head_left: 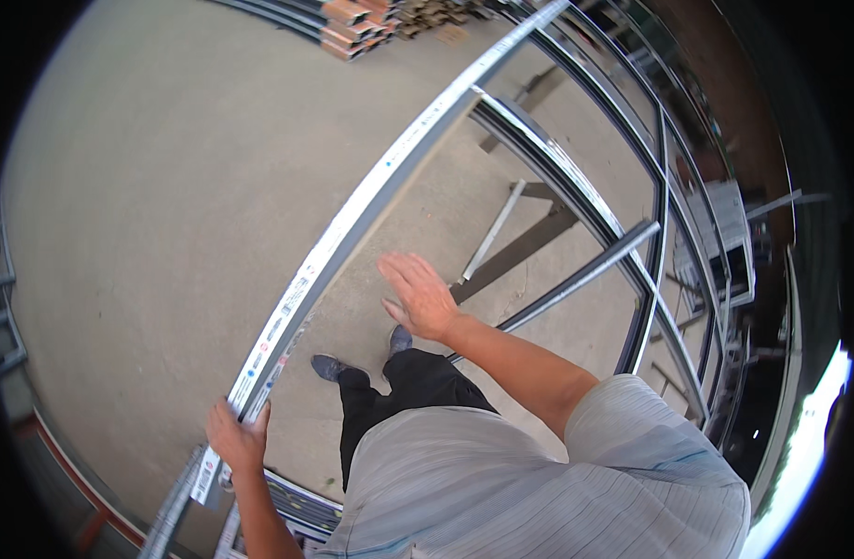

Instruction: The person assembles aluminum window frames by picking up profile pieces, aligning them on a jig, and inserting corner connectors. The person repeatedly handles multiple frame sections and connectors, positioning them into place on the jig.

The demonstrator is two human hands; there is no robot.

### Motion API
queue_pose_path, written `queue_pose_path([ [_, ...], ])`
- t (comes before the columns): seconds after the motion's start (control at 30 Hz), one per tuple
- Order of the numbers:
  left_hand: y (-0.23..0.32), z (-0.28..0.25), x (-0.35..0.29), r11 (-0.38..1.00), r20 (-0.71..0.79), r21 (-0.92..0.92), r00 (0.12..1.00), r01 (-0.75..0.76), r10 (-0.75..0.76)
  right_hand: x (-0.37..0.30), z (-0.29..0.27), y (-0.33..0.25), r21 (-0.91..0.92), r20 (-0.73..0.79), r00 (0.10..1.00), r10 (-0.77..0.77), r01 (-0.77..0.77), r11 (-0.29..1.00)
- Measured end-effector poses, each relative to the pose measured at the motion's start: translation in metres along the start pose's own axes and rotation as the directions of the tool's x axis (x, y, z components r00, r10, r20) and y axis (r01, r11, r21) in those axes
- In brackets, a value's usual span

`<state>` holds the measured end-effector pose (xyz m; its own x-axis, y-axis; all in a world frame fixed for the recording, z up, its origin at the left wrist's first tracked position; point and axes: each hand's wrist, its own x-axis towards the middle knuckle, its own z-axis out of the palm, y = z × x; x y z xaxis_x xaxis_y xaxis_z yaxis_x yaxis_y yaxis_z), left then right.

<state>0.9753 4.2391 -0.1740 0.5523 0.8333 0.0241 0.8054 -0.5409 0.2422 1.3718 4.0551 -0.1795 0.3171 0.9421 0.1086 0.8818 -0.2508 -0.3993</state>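
A long metal profile [352, 210] wrapped in printed white film slants from the lower left to the top of the view. Near its lower end my left hand [238, 438] is closed around it, the thumb on the side nearest me. My right hand [418, 296] has its fingers stretched out and holds nothing. It hovers over the floor to the right of the profile, with a visible gap between them. Further right, a crosspiece [548, 149] meets the long profile, and a loose-looking dark bar [585, 270] lies slantwise against the frame.
Several joined metal frames [664, 158] fill the right side. Brown support legs [520, 252] stand beneath. At the far end lie stacked orange-ended profiles [348, 33]. More metal pieces [180, 498] are at the lower left, near my left arm. My shoes [329, 367] rest on the concrete floor [166, 205].
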Motion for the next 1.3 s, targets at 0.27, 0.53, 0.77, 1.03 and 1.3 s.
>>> queue_pose_path([
  [0.27,-0.001,0.011,-0.003,0.991,0.087,0.101,0.992,0.084,-0.092,-0.219,0.006,0.145,0.124,-0.169,0.501,0.849,-0.844,0.522],
  [0.53,0.072,0.027,0.011,0.995,-0.024,0.088,0.999,-0.045,0.047,-0.317,-0.043,0.316,0.466,-0.270,-0.307,0.913,-0.871,-0.156],
  [0.77,0.252,0.026,0.034,0.911,0.082,-0.113,0.910,-0.396,0.406,-0.317,-0.075,0.383,0.626,-0.168,-0.420,0.892,-0.744,-0.232],
  [1.03,0.310,0.055,0.066,0.854,0.369,-0.313,0.776,-0.415,0.512,-0.332,-0.062,0.425,0.760,-0.024,-0.323,0.946,-0.621,-0.193],
  [1.3,0.363,0.084,0.117,0.833,0.562,-0.381,0.616,-0.400,0.552,-0.327,-0.085,0.411,0.681,0.000,-0.273,0.962,-0.705,-0.200],
])
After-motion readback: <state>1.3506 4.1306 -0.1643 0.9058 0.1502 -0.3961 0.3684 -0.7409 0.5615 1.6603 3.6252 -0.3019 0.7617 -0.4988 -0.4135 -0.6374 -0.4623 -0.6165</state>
